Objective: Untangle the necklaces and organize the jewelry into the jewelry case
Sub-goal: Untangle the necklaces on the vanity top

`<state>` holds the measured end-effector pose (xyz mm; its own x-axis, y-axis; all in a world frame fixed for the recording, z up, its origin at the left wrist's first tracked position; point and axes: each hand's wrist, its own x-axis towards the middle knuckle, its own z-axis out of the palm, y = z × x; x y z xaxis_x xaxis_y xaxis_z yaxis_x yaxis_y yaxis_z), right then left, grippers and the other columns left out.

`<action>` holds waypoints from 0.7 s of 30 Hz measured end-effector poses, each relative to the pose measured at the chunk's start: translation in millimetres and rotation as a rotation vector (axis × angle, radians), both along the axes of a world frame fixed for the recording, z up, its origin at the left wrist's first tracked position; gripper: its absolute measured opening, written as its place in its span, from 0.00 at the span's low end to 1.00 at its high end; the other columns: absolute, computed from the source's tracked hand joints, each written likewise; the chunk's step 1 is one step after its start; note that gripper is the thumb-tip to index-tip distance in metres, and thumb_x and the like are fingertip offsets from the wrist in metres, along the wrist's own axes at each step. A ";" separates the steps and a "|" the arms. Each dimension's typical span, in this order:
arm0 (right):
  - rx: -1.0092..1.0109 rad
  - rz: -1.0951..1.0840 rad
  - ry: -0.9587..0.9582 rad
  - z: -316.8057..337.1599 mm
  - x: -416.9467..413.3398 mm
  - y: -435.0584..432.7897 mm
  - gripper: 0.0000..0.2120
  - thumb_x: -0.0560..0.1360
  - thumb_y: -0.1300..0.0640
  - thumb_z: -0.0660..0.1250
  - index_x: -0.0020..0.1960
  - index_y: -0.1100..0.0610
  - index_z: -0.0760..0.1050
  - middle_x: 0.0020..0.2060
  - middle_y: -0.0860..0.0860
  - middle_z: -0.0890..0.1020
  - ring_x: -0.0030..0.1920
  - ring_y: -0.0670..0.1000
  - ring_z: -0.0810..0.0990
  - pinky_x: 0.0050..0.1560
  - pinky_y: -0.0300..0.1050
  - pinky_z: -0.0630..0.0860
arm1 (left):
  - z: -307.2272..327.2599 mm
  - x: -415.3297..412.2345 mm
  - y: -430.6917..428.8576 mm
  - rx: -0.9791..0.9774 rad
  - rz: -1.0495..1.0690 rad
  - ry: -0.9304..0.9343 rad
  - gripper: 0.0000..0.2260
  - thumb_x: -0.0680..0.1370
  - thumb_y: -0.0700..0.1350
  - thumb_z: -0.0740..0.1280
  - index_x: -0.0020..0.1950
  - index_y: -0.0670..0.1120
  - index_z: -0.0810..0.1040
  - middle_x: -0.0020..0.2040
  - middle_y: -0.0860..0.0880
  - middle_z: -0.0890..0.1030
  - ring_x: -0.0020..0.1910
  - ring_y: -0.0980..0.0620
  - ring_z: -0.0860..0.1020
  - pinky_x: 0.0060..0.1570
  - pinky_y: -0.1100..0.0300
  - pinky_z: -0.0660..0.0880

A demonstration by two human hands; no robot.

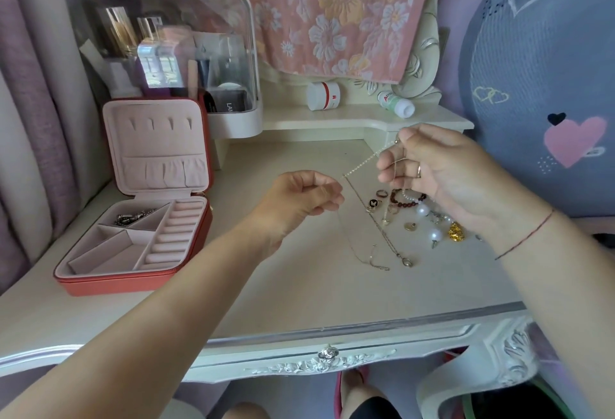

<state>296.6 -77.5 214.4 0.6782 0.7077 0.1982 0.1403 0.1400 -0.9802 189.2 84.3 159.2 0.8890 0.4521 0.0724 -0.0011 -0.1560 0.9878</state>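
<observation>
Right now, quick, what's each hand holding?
Left hand: pinching a thin chain.
Right hand: pinching the beaded chain, lifted up.

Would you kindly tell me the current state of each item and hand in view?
jewelry case: open, lid upright, one compartment filled.
left hand: pinching a thin chain.
right hand: raised, gripping the beaded chain.
beaded chain: lifted, taut.
loose jewelry: lying unsorted on the table.

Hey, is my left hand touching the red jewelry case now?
Apart. The head view shows bare tabletop between the left hand, which pinches a thin chain, and the jewelry case.
</observation>
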 end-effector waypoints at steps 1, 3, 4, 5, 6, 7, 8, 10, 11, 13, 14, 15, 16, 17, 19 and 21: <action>0.016 -0.010 0.010 1.0 0.4 -0.5 0.10 0.82 0.58 0.57 0.42 0.56 0.70 0.33 0.52 0.82 0.33 0.50 0.80 0.39 0.43 0.75 | -1.2 -0.6 3.6 0.008 0.020 0.013 0.03 0.78 0.42 0.68 0.47 0.44 0.80 0.42 0.49 0.84 0.42 0.55 0.81 0.50 0.61 0.75; 0.048 -0.015 0.024 3.5 1.5 -1.4 0.10 0.82 0.58 0.57 0.42 0.56 0.70 0.32 0.51 0.80 0.31 0.49 0.78 0.37 0.41 0.73 | -4.3 -0.8 11.1 0.028 0.056 0.044 0.03 0.78 0.43 0.68 0.46 0.44 0.80 0.41 0.49 0.84 0.42 0.54 0.81 0.51 0.59 0.74; 0.066 -0.012 0.030 5.2 2.0 -2.0 0.10 0.82 0.59 0.57 0.42 0.56 0.70 0.32 0.51 0.80 0.31 0.49 0.77 0.36 0.41 0.73 | -6.0 -0.4 14.8 0.044 0.073 0.064 0.03 0.78 0.43 0.69 0.45 0.45 0.81 0.41 0.50 0.84 0.42 0.54 0.80 0.52 0.57 0.74; 0.085 -0.007 0.031 6.9 2.8 -2.3 0.09 0.82 0.59 0.57 0.43 0.56 0.71 0.32 0.51 0.79 0.31 0.48 0.77 0.36 0.40 0.74 | -8.0 0.6 18.9 0.063 0.089 0.086 0.03 0.78 0.43 0.69 0.45 0.46 0.81 0.41 0.50 0.84 0.43 0.53 0.80 0.53 0.53 0.74; 0.102 -0.002 0.027 8.8 3.4 -2.6 0.09 0.81 0.59 0.57 0.44 0.56 0.71 0.32 0.51 0.79 0.31 0.48 0.77 0.36 0.39 0.74 | -9.8 2.0 22.5 0.079 0.099 0.106 0.03 0.78 0.43 0.69 0.45 0.46 0.81 0.41 0.50 0.85 0.44 0.52 0.81 0.54 0.50 0.74; 0.115 0.000 0.017 10.7 3.9 -2.8 0.08 0.81 0.59 0.57 0.45 0.57 0.71 0.32 0.51 0.79 0.32 0.48 0.77 0.37 0.39 0.74 | -11.4 4.1 25.8 0.090 0.106 0.122 0.04 0.78 0.43 0.69 0.44 0.47 0.82 0.41 0.50 0.85 0.44 0.52 0.81 0.54 0.50 0.74; 0.125 -0.003 0.002 12.4 4.3 -3.1 0.07 0.81 0.59 0.57 0.46 0.57 0.72 0.32 0.50 0.79 0.32 0.48 0.77 0.38 0.39 0.74 | -12.9 6.8 29.1 0.096 0.112 0.133 0.04 0.78 0.42 0.69 0.44 0.47 0.82 0.41 0.50 0.85 0.44 0.51 0.80 0.53 0.52 0.75; 0.131 -0.037 -0.045 13.7 4.2 -4.0 0.07 0.81 0.59 0.58 0.47 0.57 0.73 0.33 0.49 0.80 0.34 0.46 0.78 0.41 0.39 0.74 | -13.5 14.1 35.1 0.104 0.129 0.147 0.04 0.78 0.39 0.69 0.43 0.45 0.81 0.39 0.49 0.83 0.40 0.53 0.79 0.45 0.62 0.75; 0.124 -0.076 -0.080 12.5 3.8 -5.3 0.07 0.81 0.59 0.59 0.45 0.57 0.74 0.34 0.48 0.80 0.36 0.46 0.78 0.43 0.40 0.74 | -12.8 18.5 38.2 0.107 0.139 0.153 0.05 0.78 0.38 0.69 0.43 0.45 0.81 0.38 0.49 0.83 0.37 0.55 0.79 0.40 0.68 0.75; 0.091 -0.183 -0.171 6.7 1.7 -10.5 0.08 0.80 0.58 0.61 0.42 0.55 0.76 0.35 0.47 0.80 0.37 0.45 0.77 0.46 0.41 0.72 | -10.6 28.9 45.8 0.109 0.166 0.156 0.05 0.78 0.37 0.68 0.42 0.44 0.80 0.36 0.49 0.81 0.33 0.57 0.77 0.33 0.72 0.74; 0.066 -0.234 -0.212 2.2 -0.3 -14.0 0.09 0.79 0.57 0.63 0.41 0.54 0.76 0.34 0.46 0.79 0.37 0.44 0.75 0.45 0.41 0.71 | -9.7 34.7 50.7 0.108 0.184 0.152 0.06 0.78 0.36 0.68 0.41 0.44 0.79 0.35 0.49 0.81 0.32 0.57 0.77 0.32 0.72 0.73; 0.047 -0.267 -0.238 -3.3 -3.0 -17.5 0.09 0.78 0.57 0.64 0.40 0.54 0.76 0.33 0.46 0.78 0.36 0.44 0.73 0.43 0.40 0.70 | -9.1 40.8 56.4 0.105 0.206 0.148 0.06 0.78 0.36 0.68 0.41 0.44 0.79 0.35 0.48 0.80 0.30 0.58 0.77 0.31 0.72 0.73; 0.037 -0.279 -0.244 -9.5 -6.7 -21.1 0.08 0.78 0.57 0.64 0.40 0.55 0.76 0.31 0.46 0.77 0.34 0.44 0.72 0.40 0.38 0.70 | -8.8 46.5 61.4 0.098 0.228 0.147 0.06 0.78 0.35 0.68 0.42 0.43 0.79 0.35 0.48 0.80 0.29 0.59 0.77 0.30 0.72 0.72; 0.028 -0.274 -0.243 -17.3 -10.4 -24.5 0.08 0.77 0.59 0.65 0.39 0.56 0.76 0.29 0.46 0.77 0.32 0.43 0.72 0.37 0.35 0.69 | -9.0 51.9 66.1 0.089 0.250 0.151 0.06 0.78 0.35 0.67 0.42 0.43 0.79 0.36 0.48 0.80 0.28 0.59 0.77 0.29 0.72 0.72; -0.016 -0.258 -0.259 -36.1 -17.8 -31.0 0.09 0.76 0.62 0.66 0.37 0.56 0.76 0.27 0.48 0.77 0.29 0.43 0.71 0.34 0.33 0.68 | -10.8 60.9 74.5 0.076 0.283 0.168 0.06 0.78 0.34 0.67 0.43 0.42 0.79 0.36 0.46 0.80 0.28 0.57 0.77 0.29 0.71 0.72; -0.095 -0.252 -0.280 -57.1 -24.5 -36.3 0.08 0.75 0.62 0.68 0.37 0.55 0.77 0.28 0.52 0.77 0.29 0.46 0.72 0.34 0.38 0.69 | -14.2 68.3 82.2 0.075 0.298 0.182 0.06 0.77 0.33 0.67 0.41 0.41 0.79 0.36 0.45 0.80 0.27 0.57 0.77 0.27 0.71 0.72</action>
